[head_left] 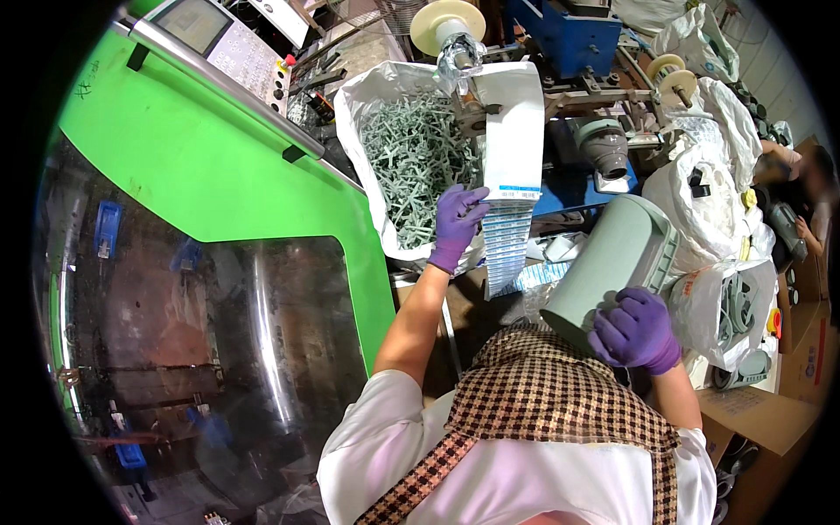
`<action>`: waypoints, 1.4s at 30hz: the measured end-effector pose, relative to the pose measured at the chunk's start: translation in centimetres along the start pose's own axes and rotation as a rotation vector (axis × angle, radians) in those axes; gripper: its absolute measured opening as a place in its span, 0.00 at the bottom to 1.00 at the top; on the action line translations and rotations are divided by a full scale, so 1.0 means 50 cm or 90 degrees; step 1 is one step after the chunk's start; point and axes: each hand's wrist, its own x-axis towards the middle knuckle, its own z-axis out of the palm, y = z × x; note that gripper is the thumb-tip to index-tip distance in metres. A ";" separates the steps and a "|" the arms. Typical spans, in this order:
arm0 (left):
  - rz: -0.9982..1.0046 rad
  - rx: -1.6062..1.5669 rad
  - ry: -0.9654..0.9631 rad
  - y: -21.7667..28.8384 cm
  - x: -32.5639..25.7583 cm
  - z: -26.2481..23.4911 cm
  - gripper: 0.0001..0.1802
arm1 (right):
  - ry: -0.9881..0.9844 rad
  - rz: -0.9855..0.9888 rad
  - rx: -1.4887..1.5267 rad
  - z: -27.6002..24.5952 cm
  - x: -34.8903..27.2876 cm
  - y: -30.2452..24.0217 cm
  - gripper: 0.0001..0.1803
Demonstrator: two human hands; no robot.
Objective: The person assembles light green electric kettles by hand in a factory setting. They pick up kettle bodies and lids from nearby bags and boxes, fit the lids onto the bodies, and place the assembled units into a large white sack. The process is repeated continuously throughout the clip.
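My left hand [458, 226], in a purple glove, reaches forward with its fingers bent. Its fingertips pinch the left edge of a long strip of blue-and-white labels [507, 249], which hangs from a white backing sheet. A grey-green plastic bin [604, 258], shaped like a deep tub with a ribbed rim, lies tilted on its side in front of my apron. Its base end is toward me. My right hand [636, 331], also gloved in purple, is closed on the bin's near lower end; its inner fingers are partly hidden.
A white sack [354, 96] full of grey-green plastic scraps [416, 162] stands ahead. The green machine [262, 188] with a control panel [232, 52] fills the left. White bags [696, 206] and cardboard boxes [761, 420] crowd the right, where another person [809, 201] handles a dark piece.
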 end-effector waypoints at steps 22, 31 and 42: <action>-0.538 -0.512 -0.539 0.443 0.109 0.257 0.07 | -0.006 0.048 -0.062 0.009 -0.044 -0.132 0.12; -0.466 -0.375 -0.705 0.589 0.004 0.497 0.09 | -0.009 0.300 0.042 -0.074 -0.228 -0.188 0.14; -0.179 -0.017 -0.781 0.563 -0.209 0.841 0.37 | 0.135 0.452 -0.232 -0.296 -0.625 -0.246 0.11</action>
